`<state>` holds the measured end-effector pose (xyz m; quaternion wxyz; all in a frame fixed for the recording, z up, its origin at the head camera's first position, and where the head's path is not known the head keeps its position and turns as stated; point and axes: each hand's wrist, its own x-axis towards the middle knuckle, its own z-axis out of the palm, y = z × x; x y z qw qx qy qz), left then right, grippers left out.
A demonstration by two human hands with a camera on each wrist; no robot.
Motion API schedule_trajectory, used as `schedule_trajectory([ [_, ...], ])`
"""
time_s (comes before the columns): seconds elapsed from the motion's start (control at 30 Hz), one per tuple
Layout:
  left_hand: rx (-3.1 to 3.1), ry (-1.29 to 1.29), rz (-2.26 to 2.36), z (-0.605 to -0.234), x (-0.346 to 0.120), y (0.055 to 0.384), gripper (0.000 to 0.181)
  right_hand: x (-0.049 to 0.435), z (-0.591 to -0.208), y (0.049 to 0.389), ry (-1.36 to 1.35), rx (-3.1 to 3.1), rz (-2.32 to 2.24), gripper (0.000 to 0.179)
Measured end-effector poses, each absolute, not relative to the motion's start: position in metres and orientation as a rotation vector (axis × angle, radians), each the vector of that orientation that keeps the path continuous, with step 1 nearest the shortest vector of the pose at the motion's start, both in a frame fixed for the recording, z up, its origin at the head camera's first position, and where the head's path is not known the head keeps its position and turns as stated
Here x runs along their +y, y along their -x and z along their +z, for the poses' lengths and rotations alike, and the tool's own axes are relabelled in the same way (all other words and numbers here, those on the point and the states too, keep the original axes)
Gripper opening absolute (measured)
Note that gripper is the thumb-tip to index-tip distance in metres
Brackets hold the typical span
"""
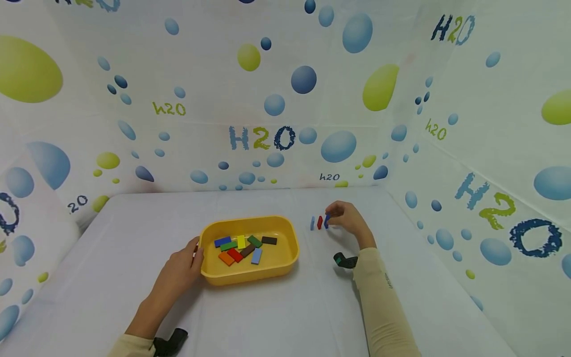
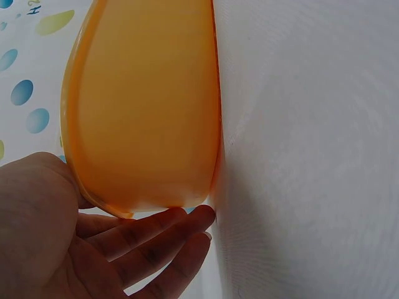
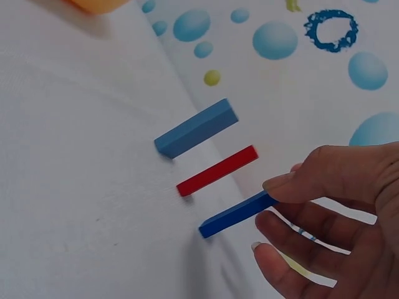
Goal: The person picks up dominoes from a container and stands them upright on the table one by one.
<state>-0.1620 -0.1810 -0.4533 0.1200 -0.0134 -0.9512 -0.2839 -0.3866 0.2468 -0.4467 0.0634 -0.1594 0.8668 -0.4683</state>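
Toward the far edge of the table (image 1: 267,322), the right hand (image 1: 350,220) pinches an upright blue oblong block (image 3: 235,215); a sideways slip could topple the oblong red block (image 3: 218,170). The left hand (image 1: 178,270), fingers relaxed, touches the yellow plastic tray (image 1: 250,278).

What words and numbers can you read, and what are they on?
"H2O": big, middle of the back sheet
"h2O": green, left on the back sheet
"h2O": dark, low on the back sheet
"H2O": top of the right sheet
"h2O": green, on the right sheet
"H2O": biggest, on the right sheet
"20": on the left sheet
Other lettering is cut off.
The mark on the right sleeve is too small to read.
I see none on the coloured blocks.
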Motion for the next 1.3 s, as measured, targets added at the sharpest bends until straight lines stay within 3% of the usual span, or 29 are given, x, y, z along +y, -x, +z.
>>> schedule_trajectory([
  [0.73, -2.763, 0.061, -0.824, -0.461, -0.190, 0.155, 0.049, 0.192, -0.405, 0.349, 0.747, 2.800, -1.547, 0.015],
  [1.3, -2.758, 0.080, -0.844, -0.461, -0.190, 0.152, 0.049, 0.149, -0.411, 0.326, 0.944, 2.771, -1.370, 0.015],
])
